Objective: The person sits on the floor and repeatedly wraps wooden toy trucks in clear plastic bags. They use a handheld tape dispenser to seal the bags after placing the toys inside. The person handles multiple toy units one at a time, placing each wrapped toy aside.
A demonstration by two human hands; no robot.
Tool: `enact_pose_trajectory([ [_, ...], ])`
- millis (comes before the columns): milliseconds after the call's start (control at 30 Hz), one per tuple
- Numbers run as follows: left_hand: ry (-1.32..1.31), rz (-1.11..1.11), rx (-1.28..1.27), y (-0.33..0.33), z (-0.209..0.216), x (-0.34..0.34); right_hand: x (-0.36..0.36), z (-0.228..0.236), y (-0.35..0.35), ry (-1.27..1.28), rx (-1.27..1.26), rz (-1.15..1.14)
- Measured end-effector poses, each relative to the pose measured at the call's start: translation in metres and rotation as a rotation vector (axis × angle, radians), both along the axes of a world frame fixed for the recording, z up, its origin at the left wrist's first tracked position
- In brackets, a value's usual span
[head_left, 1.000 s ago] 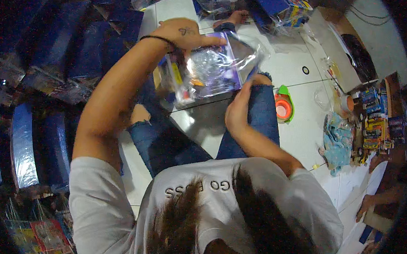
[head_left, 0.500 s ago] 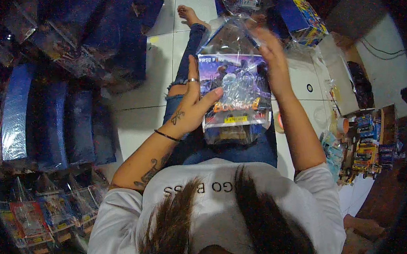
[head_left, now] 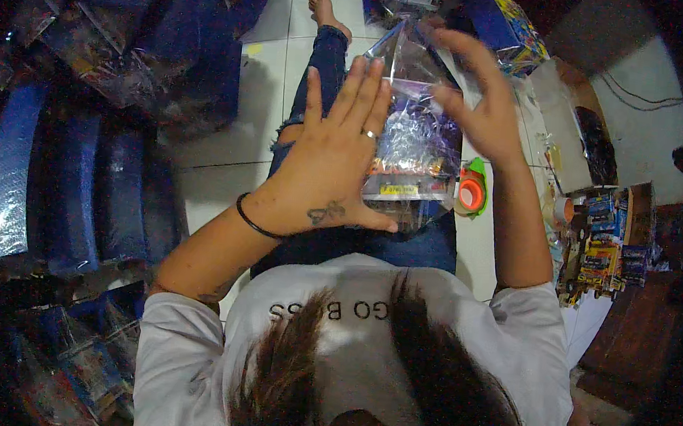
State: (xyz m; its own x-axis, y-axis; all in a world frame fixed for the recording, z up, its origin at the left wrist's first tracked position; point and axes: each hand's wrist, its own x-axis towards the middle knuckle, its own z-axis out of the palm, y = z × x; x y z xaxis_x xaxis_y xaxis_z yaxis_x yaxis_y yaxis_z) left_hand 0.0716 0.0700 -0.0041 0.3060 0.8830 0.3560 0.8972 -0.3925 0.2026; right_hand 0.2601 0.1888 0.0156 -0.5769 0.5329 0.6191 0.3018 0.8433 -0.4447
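A clear plastic package with a purple printed picture and a yellow label rests over my lap, its loose see-through top pointing away from me. My left hand lies flat along the package's left side, fingers stretched and thumb spread toward its near end. It hides that side of the print. My right hand is at the upper right edge of the wrap, thumb and fingers apart and a little blurred. Whether its fingertips touch the plastic, I cannot tell.
On the tiled floor to the right sits an orange and green tape dispenser. Farther right, several toy vehicles stand by a brown box. Dark blue wrapped packages line the left side. A blue and yellow box stands at the far right.
My left hand has let go of its thumb-over-front hold and flattened along the package's left side. The package has shifted slightly right. My right hand has bent inward at the wrap's top.
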Motion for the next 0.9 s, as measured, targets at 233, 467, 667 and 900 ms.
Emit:
enact_pose_trajectory([
  [233, 0.023, -0.008, 0.069, 0.001, 0.003, 0.011, 0.019, -0.006, -0.068, -0.354, 0.044, 0.103],
  [467, -0.098, -0.099, 0.097, -0.003, -0.006, 0.011, 0.034, -0.015, -0.041, 0.079, -0.039, -0.148],
  [667, -0.214, -0.043, 0.118, -0.004, -0.015, 0.015, -0.026, 0.005, -0.004, -0.144, 0.051, -0.329],
  [900, -0.186, -0.005, 0.078, -0.005, -0.012, 0.012, -0.019, 0.071, 0.007, -0.108, 0.189, -0.245],
])
